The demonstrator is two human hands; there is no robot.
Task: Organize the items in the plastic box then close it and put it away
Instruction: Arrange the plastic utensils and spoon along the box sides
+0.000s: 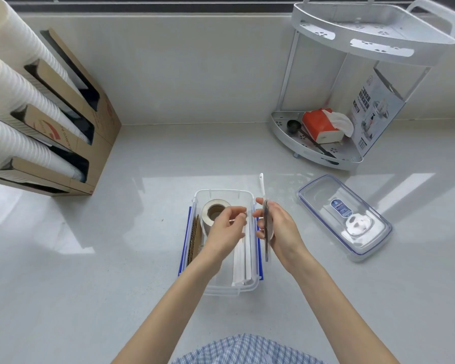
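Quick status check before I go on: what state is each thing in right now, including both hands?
Plastic box: open, lid off, on the counter.
Lid: lying flat on the counter, right of the box.
Tape roll: inside the box, at its far end.
White paper strips: lying in the box, along its right side.
Left hand: over the box, pinching something thin.
Right hand: gripping a thin flat item with a white handle.

Pantry counter: stacked paper cups, tissue pack.
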